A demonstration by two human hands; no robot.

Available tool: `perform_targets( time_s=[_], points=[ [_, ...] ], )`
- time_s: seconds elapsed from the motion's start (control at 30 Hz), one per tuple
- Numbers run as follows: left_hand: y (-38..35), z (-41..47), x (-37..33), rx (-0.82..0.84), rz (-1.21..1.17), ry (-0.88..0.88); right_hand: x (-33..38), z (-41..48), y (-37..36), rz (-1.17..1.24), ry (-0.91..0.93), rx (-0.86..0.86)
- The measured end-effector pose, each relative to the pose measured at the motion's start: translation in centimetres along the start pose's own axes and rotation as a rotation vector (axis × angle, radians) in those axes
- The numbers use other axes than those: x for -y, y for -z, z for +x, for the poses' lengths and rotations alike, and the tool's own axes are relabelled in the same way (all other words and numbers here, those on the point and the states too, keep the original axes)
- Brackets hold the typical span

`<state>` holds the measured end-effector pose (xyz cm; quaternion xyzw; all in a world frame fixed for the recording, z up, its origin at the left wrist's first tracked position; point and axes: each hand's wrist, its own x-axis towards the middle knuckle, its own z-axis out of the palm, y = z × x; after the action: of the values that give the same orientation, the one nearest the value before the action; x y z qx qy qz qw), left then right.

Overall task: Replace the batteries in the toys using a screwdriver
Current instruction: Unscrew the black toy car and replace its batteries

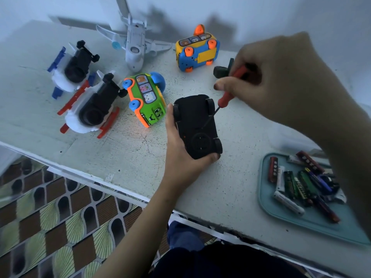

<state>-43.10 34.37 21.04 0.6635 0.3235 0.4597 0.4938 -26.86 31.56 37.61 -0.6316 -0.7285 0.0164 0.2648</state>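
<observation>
Left hand (180,157) grips black toy car (195,125), wheels up, mid-bench (120,153) toward front edge, fingers curled round its sides. Right hand (281,77) pinches red screwdriver (226,97), shaft angled onto car's underside; tip lost against black plastic. Batteries (291,183) piled in teal tray (321,225), front right corner, partly behind right forearm. Dark object (219,71) behind right hand, unidentifiable.

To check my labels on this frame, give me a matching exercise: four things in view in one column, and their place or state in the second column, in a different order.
1 black toy car
2 red screwdriver
3 batteries
4 green bus

A in the teal tray
B gripped by the right hand
C lying on its side on the table
D wheels up, held by the left hand

Pairs: 1-D, 2-B, 3-A, 4-C
</observation>
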Motion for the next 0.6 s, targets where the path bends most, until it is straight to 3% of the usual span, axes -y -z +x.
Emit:
perform_targets(
  time_s=[0.17,0.27,0.53,0.6],
  points=[
    [0.0,-0.1,0.0,0.002,0.021,-0.008,0.5,-0.6,-0.2,-0.120,-0.151,0.049],
    [0.0,0.0,0.0,-0.006,0.040,0.006,0.0,-0.9,-0.3,0.047,-0.200,0.079],
    [0.1,0.0,-0.2,-0.013,0.046,0.016,0.0,-1.7,0.0,0.429,0.054,0.085],
    [0.1,0.1,-0.2,-0.018,0.041,0.030,0.5,-2.0,-0.5,0.401,0.094,0.052]
  ],
)
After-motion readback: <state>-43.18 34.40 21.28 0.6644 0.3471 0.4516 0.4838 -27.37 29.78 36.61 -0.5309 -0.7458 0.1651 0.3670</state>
